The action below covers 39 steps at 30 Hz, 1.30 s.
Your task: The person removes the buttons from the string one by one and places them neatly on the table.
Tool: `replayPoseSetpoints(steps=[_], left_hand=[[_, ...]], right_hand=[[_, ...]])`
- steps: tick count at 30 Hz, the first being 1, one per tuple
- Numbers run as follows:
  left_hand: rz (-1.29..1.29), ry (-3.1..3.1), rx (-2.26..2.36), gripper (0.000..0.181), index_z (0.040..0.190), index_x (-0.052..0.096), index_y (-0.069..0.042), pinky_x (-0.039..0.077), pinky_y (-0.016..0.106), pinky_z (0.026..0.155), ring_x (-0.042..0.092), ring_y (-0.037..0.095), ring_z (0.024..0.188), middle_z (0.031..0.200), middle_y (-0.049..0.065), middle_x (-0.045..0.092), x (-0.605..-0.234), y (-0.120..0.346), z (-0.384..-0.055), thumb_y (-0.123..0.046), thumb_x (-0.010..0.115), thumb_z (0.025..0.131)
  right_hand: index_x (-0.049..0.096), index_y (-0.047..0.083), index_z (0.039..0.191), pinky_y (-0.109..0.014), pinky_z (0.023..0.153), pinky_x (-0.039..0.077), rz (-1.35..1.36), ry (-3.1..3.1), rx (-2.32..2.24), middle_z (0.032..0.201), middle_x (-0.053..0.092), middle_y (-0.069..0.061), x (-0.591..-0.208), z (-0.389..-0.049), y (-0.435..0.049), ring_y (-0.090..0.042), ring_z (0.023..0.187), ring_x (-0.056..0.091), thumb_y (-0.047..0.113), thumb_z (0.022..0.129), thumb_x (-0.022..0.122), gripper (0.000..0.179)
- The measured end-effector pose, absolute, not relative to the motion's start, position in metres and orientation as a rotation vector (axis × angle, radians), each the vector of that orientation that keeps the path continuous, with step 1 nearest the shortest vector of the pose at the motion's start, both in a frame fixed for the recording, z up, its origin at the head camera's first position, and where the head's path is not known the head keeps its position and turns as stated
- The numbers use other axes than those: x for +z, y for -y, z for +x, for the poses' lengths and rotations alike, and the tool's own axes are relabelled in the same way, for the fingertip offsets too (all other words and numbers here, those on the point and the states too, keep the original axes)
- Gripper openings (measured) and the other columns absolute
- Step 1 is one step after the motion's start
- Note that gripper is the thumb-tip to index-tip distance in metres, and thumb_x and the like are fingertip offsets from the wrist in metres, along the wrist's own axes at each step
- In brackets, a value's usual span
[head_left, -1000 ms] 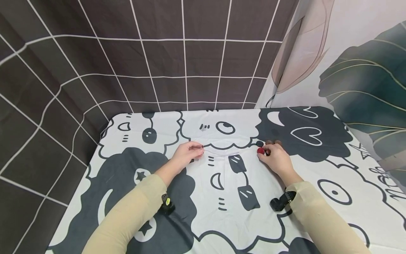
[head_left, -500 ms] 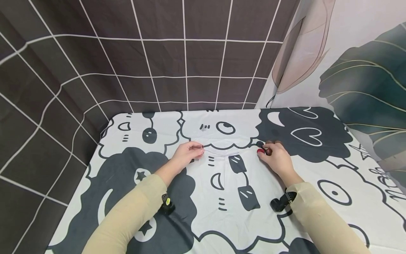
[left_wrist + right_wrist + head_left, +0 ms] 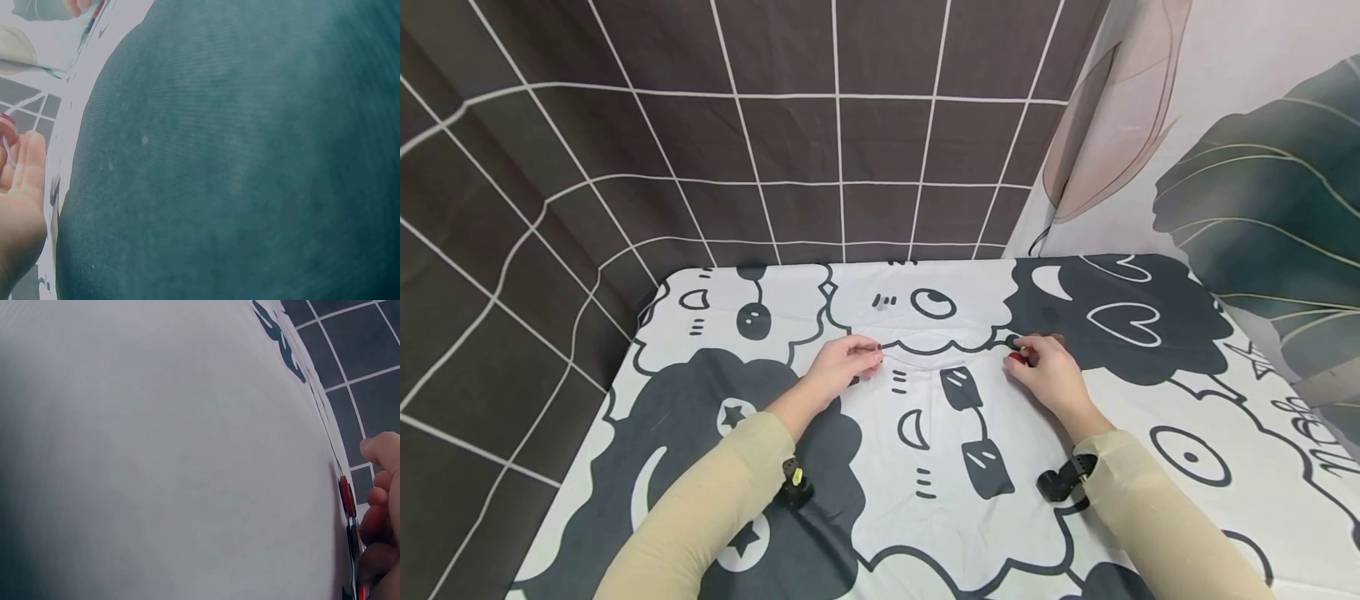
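My left hand [image 3: 842, 360] pinches a thin white cord [image 3: 8, 150] between thumb and fingers, low over the patterned cloth [image 3: 925, 533]. The cord runs faintly rightward from the fingertips in the head view. My right hand [image 3: 1051, 371] is bent down over a few small round flat pieces, thumb and fingertips around a red disc [image 3: 1018, 357]. A black disc [image 3: 1012, 341] peeks out at the fingertips, and a brown piece [image 3: 1059, 339] behind the fingers; the rest are hidden. I cannot tell whether the right hand has hold of the red disc.
Dark curtain with a white grid [image 3: 880, 133] stands behind and to the left of the cloth. At the right hangs a leaf-print curtain [image 3: 1255, 175]. Each wrist wears a black camera; one [image 3: 1063, 479] sits on the right, another [image 3: 796, 483] on the left.
My right hand has shifted slightly left, and its fingers now cover more of the red, black and brown pieces. The left hand has stayed in place.
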State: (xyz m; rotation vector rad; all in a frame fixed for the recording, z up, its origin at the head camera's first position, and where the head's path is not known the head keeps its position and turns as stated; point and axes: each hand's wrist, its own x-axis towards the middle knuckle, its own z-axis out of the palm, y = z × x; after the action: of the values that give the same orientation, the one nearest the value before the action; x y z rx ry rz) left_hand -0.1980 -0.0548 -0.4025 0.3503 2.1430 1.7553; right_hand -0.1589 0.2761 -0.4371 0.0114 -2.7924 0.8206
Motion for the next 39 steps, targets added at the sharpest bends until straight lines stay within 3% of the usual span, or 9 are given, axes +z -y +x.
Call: replayPoseSetpoints(steps=[7, 17, 24, 32, 39], left_hand=[[0.308, -2.116, 1.79, 0.034, 0.118, 0.057, 0.008, 0.053, 0.034, 0.081, 0.064, 0.026, 0.093, 0.105, 0.018, 0.064, -0.431, 0.055, -0.213, -0.012, 0.062, 0.091], [0.302, -2.129, 1.803, 0.032, 0.116, 0.059, 0.006, 0.054, 0.028, 0.077, 0.065, 0.02, 0.088, 0.103, 0.017, 0.065, -0.435, 0.053, -0.213, -0.013, 0.063, 0.09], [0.319, -2.114, 1.789, 0.035, 0.12, 0.056, 0.008, 0.053, 0.034, 0.081, 0.064, 0.029, 0.094, 0.108, 0.021, 0.063, -0.433, 0.054, -0.216, -0.012, 0.061, 0.092], [0.364, -2.107, 1.829, 0.034, 0.118, 0.057, 0.008, 0.053, 0.033, 0.081, 0.064, 0.023, 0.091, 0.105, 0.019, 0.064, -0.431, 0.051, -0.214, -0.01, 0.062, 0.091], [0.342, -2.126, 1.818, 0.031, 0.116, 0.059, 0.006, 0.054, 0.029, 0.078, 0.064, 0.019, 0.088, 0.102, 0.016, 0.065, -0.435, 0.051, -0.215, -0.009, 0.062, 0.09]], right_hand=[[0.062, -0.002, 0.11, -0.047, 0.081, 0.045, 0.079, 2.779, 0.844, 0.096, 0.062, -0.015, -0.437, -0.162, -0.271, -0.03, 0.089, 0.056, 0.019, 0.083, 0.068, 0.035], [0.061, 0.0, 0.116, -0.047, 0.086, 0.045, 0.109, 2.84, 0.894, 0.105, 0.062, -0.016, -0.439, -0.165, -0.262, -0.029, 0.094, 0.055, 0.022, 0.084, 0.068, 0.04], [0.062, 0.001, 0.112, -0.039, 0.069, 0.042, 0.167, 2.831, 0.87, 0.094, 0.061, -0.011, -0.436, -0.165, -0.256, -0.023, 0.079, 0.052, 0.022, 0.084, 0.068, 0.036], [0.062, 0.004, 0.114, -0.041, 0.073, 0.041, 0.161, 2.883, 0.863, 0.102, 0.064, -0.01, -0.434, -0.168, -0.245, -0.02, 0.074, 0.052, 0.026, 0.085, 0.067, 0.037], [0.063, 0.005, 0.114, -0.048, 0.077, 0.03, 0.162, 2.881, 0.889, 0.094, 0.065, -0.006, -0.432, -0.169, -0.234, -0.016, 0.063, 0.051, 0.029, 0.084, 0.066, 0.038]])
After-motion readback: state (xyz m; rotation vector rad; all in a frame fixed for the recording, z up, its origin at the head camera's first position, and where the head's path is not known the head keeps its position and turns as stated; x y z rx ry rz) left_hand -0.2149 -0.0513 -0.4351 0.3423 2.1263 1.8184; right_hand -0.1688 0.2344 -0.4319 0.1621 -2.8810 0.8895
